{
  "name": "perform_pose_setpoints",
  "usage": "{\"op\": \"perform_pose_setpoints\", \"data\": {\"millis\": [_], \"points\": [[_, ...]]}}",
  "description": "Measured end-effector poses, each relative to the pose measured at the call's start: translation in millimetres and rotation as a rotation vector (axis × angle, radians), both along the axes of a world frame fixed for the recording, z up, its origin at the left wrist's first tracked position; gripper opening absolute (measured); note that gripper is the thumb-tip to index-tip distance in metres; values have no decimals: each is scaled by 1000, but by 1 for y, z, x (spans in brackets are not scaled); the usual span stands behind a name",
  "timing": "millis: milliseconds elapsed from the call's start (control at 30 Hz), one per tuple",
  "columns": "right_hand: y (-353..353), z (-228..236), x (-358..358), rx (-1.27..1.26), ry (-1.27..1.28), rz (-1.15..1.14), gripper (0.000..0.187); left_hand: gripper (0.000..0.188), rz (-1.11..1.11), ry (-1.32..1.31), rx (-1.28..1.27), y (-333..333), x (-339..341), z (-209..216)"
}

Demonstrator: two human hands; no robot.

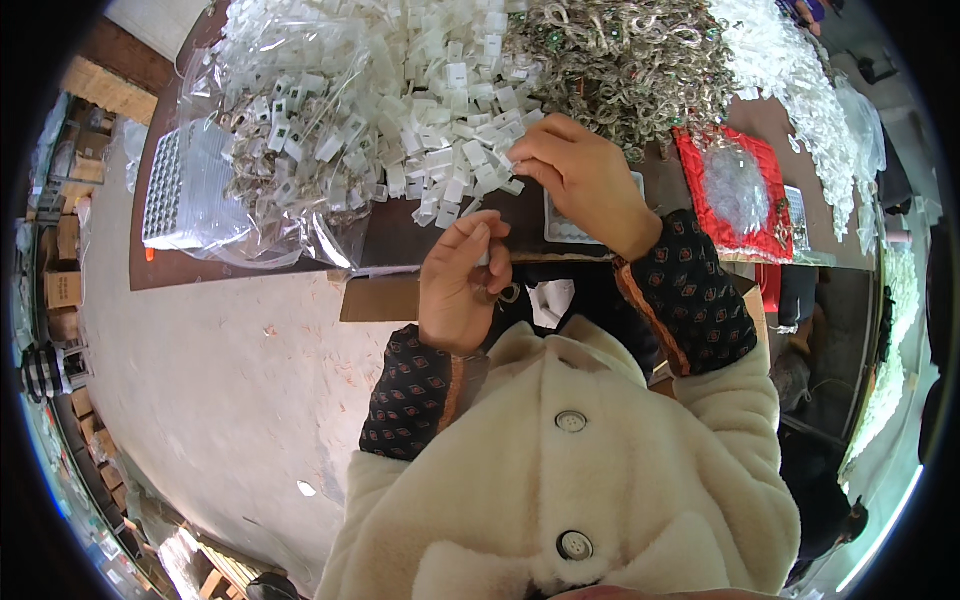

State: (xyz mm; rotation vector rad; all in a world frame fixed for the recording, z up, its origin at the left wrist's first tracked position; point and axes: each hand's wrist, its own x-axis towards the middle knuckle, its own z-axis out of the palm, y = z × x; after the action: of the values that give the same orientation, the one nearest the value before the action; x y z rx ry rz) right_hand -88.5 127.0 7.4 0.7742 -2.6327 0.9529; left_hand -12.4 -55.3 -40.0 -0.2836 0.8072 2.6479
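My left hand [462, 275] is just off the table's front edge, its fingers curled round a small white plastic piece [485, 258] that mostly hides behind them. Below those fingers hangs a thin ring-like loop [510, 293]. Thumb and fingers of my right hand [585, 180] are pinched together at the near right side of a heap of small white plastic cases [455, 130]. Whatever lies between those fingertips is too hidden to make out. Partly under my right wrist sits a white shallow tray [565, 228].
Clear plastic bags [300, 190] of similar pieces and a white ridged tray stack [185, 185] lie left. A heap of coiled clear cords [640, 60] is at the back. On the right are a red bag [735, 190] and more white pieces [790, 90]. An open cardboard box [380, 299] juts below the table.
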Motion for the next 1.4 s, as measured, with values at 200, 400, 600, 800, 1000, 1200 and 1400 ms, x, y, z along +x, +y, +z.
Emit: {"op": "perform_pose_setpoints", "data": {"millis": [200, 400, 600, 800, 1000, 1200, 1400], "points": [[7, 12, 51, -145, 9, 133, 15, 29, -29, 114, -1, 17, -1, 6], [83, -3, 59, -235, -43, -347, 15, 28, -70, 63, -28, 24, 16, -3], [164, -32, 22, 17, -55, -678, 18, 26, -110, 32, -20, 33, 21, -5], [163, -40, 2, 296, -135, -754, 27, 26, -128, 41, -39, 35, 21, -1], [175, -18, 49, 203, -264, -728, 26, 27, -118, 19, -49, 35, 20, -6], [174, -20, 82, 99, -351, -612, 27, 31, -211, 44, -69, 47, 20, -13], [184, -25, 66, 21, -20, -367, 17, 25, -136, 5, -79, 47, 23, -8]]}}
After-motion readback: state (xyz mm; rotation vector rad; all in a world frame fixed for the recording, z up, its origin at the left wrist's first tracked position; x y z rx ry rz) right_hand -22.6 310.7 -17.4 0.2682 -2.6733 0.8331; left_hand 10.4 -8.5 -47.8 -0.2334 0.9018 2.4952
